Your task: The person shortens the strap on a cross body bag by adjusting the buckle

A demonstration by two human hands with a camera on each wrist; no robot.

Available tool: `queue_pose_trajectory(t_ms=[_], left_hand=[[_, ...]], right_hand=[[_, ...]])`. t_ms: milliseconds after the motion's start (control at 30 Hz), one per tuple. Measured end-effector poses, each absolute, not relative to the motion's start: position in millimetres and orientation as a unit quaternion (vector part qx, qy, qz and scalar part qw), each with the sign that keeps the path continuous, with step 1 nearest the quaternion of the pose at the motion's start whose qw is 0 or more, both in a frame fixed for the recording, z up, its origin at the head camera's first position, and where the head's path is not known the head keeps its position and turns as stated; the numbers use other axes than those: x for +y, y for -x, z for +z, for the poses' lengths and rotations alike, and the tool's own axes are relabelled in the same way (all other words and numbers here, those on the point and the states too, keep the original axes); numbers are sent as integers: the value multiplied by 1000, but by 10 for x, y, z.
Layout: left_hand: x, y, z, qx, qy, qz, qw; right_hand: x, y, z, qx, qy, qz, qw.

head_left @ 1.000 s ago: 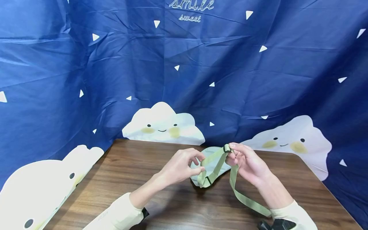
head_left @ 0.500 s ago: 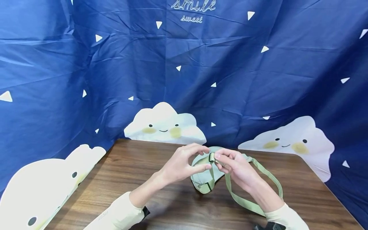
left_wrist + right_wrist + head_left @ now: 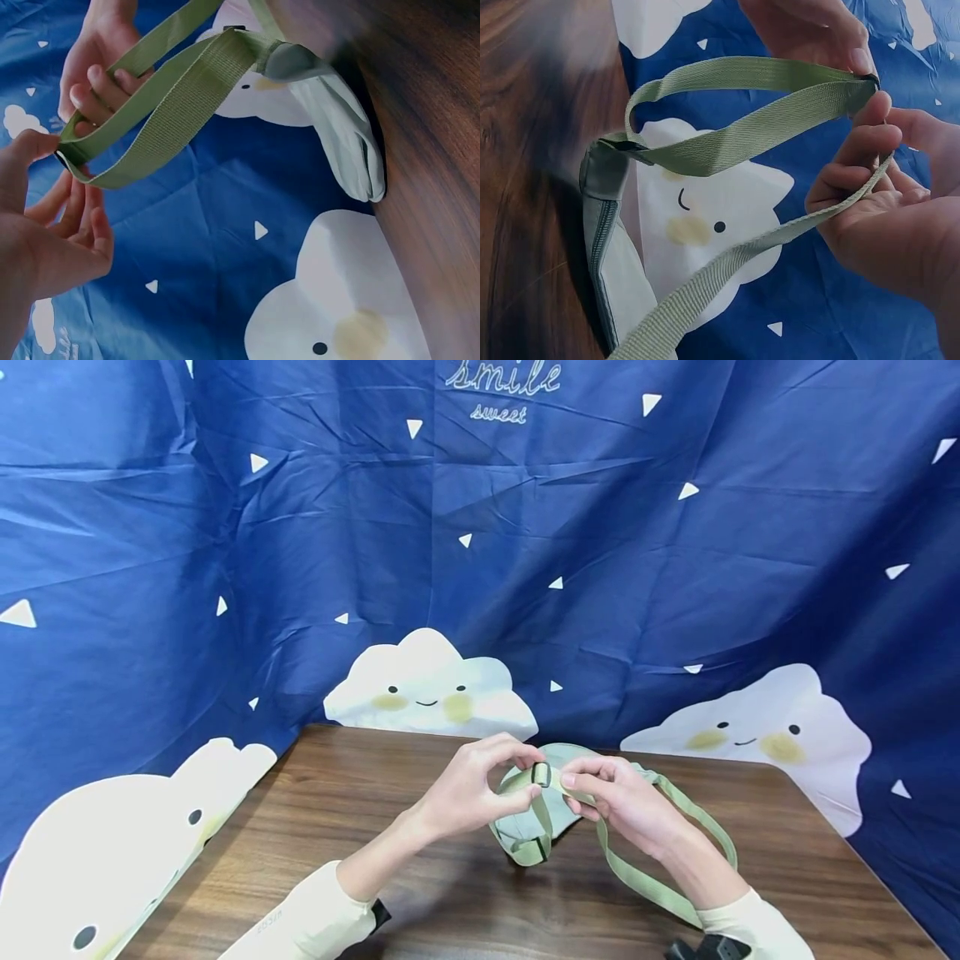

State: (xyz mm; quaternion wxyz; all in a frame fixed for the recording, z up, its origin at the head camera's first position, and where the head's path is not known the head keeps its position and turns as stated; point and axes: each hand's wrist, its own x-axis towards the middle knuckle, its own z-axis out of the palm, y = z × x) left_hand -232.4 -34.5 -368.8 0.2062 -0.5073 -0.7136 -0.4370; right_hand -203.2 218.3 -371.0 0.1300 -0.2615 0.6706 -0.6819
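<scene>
Pinching the black buckle (image 3: pixel 542 774) between thumb and finger, the left hand (image 3: pixel 468 785) comes first from the left side. Just behind the hands, the pale green bag (image 3: pixel 341 127) rests on the desk (image 3: pixel 390 860), near the far edge. It should be light and soft (I judge from its folds), so the body will probably sag if it is lifted by one corner. Then comes the right hand (image 3: pixel 626 797), which pinches the green strap (image 3: pixel 742 255) just beside the buckle. The strap loops farther right, around the wrist. This webbing looks flexible but strong, not fragile, and its woven surface should not slip much. The best places to take hold seem to be the stiff buckle and the flat strap next to it.
</scene>
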Motion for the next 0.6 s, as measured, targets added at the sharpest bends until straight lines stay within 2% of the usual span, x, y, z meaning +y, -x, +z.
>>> queue_pose_trajectory(t_ms=[267, 600], left_hand=[[-329, 2335, -3710, -718, 520, -417, 200], [-340, 2326, -3679, -720, 523, -405, 208]], right_hand=[[2169, 2021, -3722, 698, 265, -656, 113], [2225, 2056, -3719, 684, 270, -664, 135]])
